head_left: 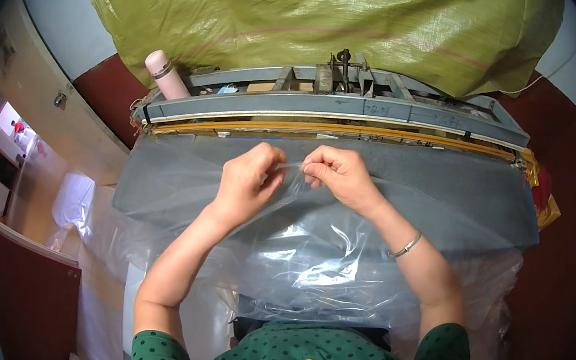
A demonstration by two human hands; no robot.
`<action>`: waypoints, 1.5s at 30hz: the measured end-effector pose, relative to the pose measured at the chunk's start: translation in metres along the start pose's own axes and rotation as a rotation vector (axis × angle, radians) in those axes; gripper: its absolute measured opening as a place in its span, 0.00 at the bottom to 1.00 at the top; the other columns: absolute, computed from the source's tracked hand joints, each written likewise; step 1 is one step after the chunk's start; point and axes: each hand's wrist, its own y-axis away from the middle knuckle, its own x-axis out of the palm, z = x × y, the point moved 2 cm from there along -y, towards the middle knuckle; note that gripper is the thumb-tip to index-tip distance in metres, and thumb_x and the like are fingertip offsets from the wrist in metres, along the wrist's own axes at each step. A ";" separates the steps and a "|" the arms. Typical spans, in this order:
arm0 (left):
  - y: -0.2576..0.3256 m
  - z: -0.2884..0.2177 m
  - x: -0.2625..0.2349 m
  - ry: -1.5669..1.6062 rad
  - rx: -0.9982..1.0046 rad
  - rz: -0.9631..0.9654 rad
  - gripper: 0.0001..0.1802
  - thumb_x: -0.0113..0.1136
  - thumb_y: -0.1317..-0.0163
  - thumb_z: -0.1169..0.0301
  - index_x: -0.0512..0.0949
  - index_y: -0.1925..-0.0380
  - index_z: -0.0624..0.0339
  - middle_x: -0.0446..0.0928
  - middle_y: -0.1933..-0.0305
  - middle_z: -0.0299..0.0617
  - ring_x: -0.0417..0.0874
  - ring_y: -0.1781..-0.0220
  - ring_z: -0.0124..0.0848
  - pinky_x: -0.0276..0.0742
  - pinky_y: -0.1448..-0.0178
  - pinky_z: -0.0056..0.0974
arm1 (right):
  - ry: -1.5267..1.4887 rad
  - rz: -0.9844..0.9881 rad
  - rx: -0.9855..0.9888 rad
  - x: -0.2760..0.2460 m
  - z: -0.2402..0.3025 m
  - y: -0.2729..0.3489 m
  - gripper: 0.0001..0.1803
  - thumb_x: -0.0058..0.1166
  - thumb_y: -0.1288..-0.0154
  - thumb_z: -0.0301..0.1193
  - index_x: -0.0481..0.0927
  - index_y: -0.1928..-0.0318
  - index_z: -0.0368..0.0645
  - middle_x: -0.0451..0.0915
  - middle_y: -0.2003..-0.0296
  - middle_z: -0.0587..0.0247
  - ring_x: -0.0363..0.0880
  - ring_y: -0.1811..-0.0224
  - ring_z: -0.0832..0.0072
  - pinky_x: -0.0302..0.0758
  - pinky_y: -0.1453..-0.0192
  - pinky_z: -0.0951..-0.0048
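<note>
Both hands meet over the far half of the grey table (472, 203), just short of its far edge, and both are pinched on the same clear plastic bag (313, 269). The left hand (251, 179) is curled nearly closed, with thumb and fingertips pressed together on the upper rim of the film. The right hand (339, 175) is likewise closed in a pinch, its fingers folded in and the thumb tip gripping the film right beside the left hand's fingers; the two hands are almost touching. A thin metal bangle (406, 245) sits on the right wrist.

The bag lies flat and crinkled from the pinched rim back toward the person, covering the middle of the table and hanging over the near edge onto the lap. More clear film spills off the table's left edge.

Along the far edge of the table runs a long grey sealing bar (339, 111) with a yellowish strip beneath it. A pink flask (164, 73) leans at the far left corner. Behind the bar bulges a large olive woven sack (308, 17).
</note>
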 end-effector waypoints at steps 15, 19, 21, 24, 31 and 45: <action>0.125 0.096 -0.069 -0.650 -0.291 0.333 0.16 0.67 0.57 0.62 0.76 0.71 0.58 0.74 0.74 0.40 0.76 0.63 0.39 0.62 0.43 0.52 | 0.441 -1.043 0.287 -0.176 -0.018 0.103 0.12 0.51 0.38 0.34 0.79 0.59 0.41 0.78 0.71 0.69 0.72 0.71 0.82 0.69 0.68 0.79; 0.188 0.079 -0.109 -0.193 -0.717 0.841 0.12 0.64 0.52 0.68 0.77 0.69 0.61 0.79 0.68 0.45 0.79 0.61 0.38 0.72 0.55 0.38 | 0.574 -1.396 0.127 -0.381 -0.050 0.258 0.15 0.51 0.37 0.36 0.79 0.57 0.37 0.79 0.65 0.64 0.76 0.63 0.76 0.72 0.58 0.75; 0.173 0.051 -0.103 0.176 -0.639 0.985 0.12 0.62 0.48 0.68 0.77 0.65 0.62 0.79 0.63 0.46 0.79 0.58 0.36 0.72 0.52 0.38 | 0.314 -1.468 0.262 -0.451 -0.059 0.318 0.18 0.48 0.35 0.39 0.77 0.55 0.37 0.79 0.65 0.63 0.76 0.63 0.75 0.72 0.56 0.75; 0.141 0.076 -0.083 0.292 -0.662 0.637 0.14 0.58 0.42 0.67 0.75 0.58 0.62 0.77 0.57 0.45 0.78 0.53 0.35 0.70 0.48 0.36 | 0.766 -1.522 0.422 -0.506 -0.032 0.374 0.18 0.45 0.34 0.40 0.77 0.55 0.40 0.79 0.64 0.60 0.77 0.62 0.69 0.72 0.55 0.70; 0.136 0.245 -0.119 -0.623 -0.703 0.158 0.31 0.62 0.48 0.57 0.70 0.48 0.65 0.65 0.41 0.57 0.67 0.39 0.46 0.63 0.38 0.41 | 1.713 -1.302 0.729 -0.453 -0.014 0.364 0.17 0.40 0.35 0.41 0.80 0.63 0.45 0.80 0.63 0.52 0.78 0.58 0.52 0.74 0.57 0.56; -0.027 -0.151 0.223 1.187 -0.290 1.103 0.34 0.58 0.41 0.65 0.57 0.38 0.65 0.58 0.35 0.50 0.63 0.35 0.37 0.62 0.36 0.40 | 1.674 -1.366 0.813 -0.411 0.010 0.305 0.18 0.38 0.34 0.40 0.74 0.66 0.38 0.79 0.73 0.44 0.79 0.67 0.49 0.73 0.63 0.51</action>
